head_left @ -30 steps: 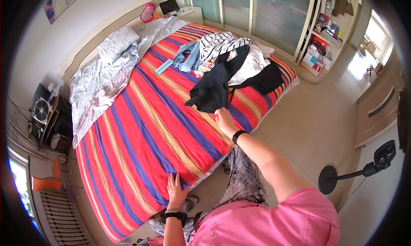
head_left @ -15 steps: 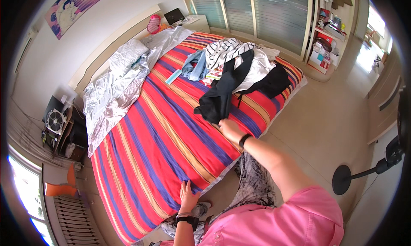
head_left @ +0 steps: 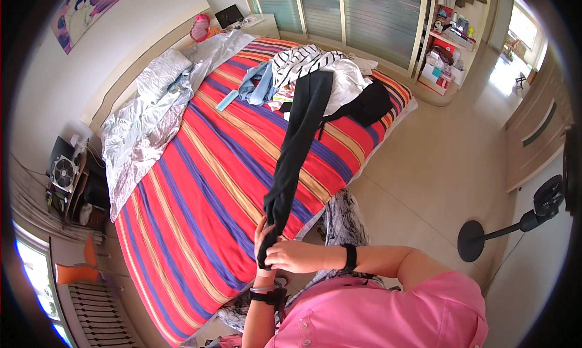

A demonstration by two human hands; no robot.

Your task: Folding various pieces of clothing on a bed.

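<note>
A long black garment (head_left: 291,148), like a trouser leg, stretches taut from the clothes pile on the bed toward me. Pinched in my right hand (head_left: 297,257) is its near end, close to the bed's front edge. My left hand (head_left: 259,238) is at the same end, its fingers along the cloth's left side and its palm partly covered by the cloth. The garment's far end lies on the pile, against a white shirt (head_left: 348,87) and a black-and-white striped top (head_left: 303,62).
The bed has a red, blue and tan striped cover (head_left: 206,196). Blue denim (head_left: 257,84), a light blue strip (head_left: 227,99) and another black garment (head_left: 370,106) lie there too. A silvery sheet (head_left: 142,139) is bunched by the headboard. A black stand (head_left: 471,241) is on the floor at right.
My right hand has pulled the black garment's end toward me and left, off the bed's middle. It now meets my left hand, which has come up off the cover to the cloth.
</note>
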